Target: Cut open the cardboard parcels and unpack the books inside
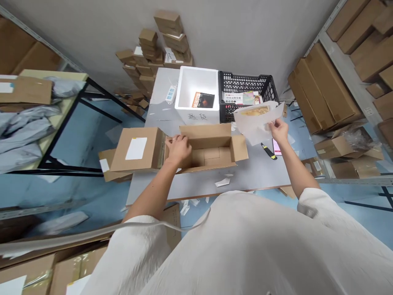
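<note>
An open cardboard box (211, 156), its inside bare, lies on the grey table in front of me. My left hand (179, 149) is closed over the flap at the box's left end. At the right, my right hand (279, 130) pinches the edge of a translucent white bag (254, 126), held up over the table. Something flat and yellowish shows through the top of this bag. Below it lie a black and yellow box cutter (269, 151) and a pink-screened phone (278, 146), partly hidden by my right forearm.
Behind the open box stand a white foam box (198, 116) with a magazine inside and a black plastic crate (245, 82) holding books. A closed carton (135, 149) overhangs the table's left side. Paper scraps (222, 182) lie near the front edge. Stacked cartons (178, 39) line the wall.
</note>
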`<state>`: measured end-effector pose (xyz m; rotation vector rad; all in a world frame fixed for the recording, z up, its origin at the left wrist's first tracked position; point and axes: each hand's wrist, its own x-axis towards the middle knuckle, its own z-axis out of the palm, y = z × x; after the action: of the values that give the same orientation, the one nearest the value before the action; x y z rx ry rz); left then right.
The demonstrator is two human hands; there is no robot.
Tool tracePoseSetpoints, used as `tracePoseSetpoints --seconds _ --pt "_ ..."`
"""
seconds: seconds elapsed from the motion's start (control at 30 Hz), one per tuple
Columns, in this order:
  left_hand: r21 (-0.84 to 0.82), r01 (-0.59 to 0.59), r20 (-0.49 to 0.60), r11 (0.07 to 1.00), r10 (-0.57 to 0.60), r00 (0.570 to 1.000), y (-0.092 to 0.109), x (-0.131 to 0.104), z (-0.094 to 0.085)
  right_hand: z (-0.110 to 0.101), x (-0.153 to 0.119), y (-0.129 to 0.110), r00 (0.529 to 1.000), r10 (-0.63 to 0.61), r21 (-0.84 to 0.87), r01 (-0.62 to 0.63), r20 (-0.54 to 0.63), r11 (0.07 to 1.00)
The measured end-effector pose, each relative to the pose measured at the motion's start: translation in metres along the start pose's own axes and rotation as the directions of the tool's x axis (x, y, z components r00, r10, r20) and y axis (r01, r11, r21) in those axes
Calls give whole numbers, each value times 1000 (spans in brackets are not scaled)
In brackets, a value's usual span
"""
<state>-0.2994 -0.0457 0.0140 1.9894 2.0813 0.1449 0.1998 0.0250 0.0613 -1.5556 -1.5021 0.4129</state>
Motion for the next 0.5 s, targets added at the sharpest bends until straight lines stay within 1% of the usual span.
tracePoseSetpoints --seconds 0.1,0.17,0.23,0.3,0.37,0.43,0.5 --pt "-74 -1 -75 997 -4 997 11 2 -12 -5 -10 26 988 152 89 -149 -32 985" --pt "-133 -43 -120 990 27 992 22 -1 -19 -7 -17 42 969 241 154 -232 -46 961" --pt "-184 -99 -152 978 71 986 38 -7 -25 -9 -25 57 949 310 193 -294 -58 936" --pt "-210 -157 -189 965 117 975 59 -17 -32 -8 -34 71 925 374 195 -356 -63 914" --pt "-224 -236 -227 946 185 956 84 -32 -39 -4 -48 84 891 452 165 -440 -43 883" --pt "-239 -321 -268 916 256 929 113 -51 -43 4 -65 95 837 548 130 -544 4 829" --pt "-273 -425 -283 863 350 893 145 -71 -42 14 -86 103 768 637 83 -640 66 764"
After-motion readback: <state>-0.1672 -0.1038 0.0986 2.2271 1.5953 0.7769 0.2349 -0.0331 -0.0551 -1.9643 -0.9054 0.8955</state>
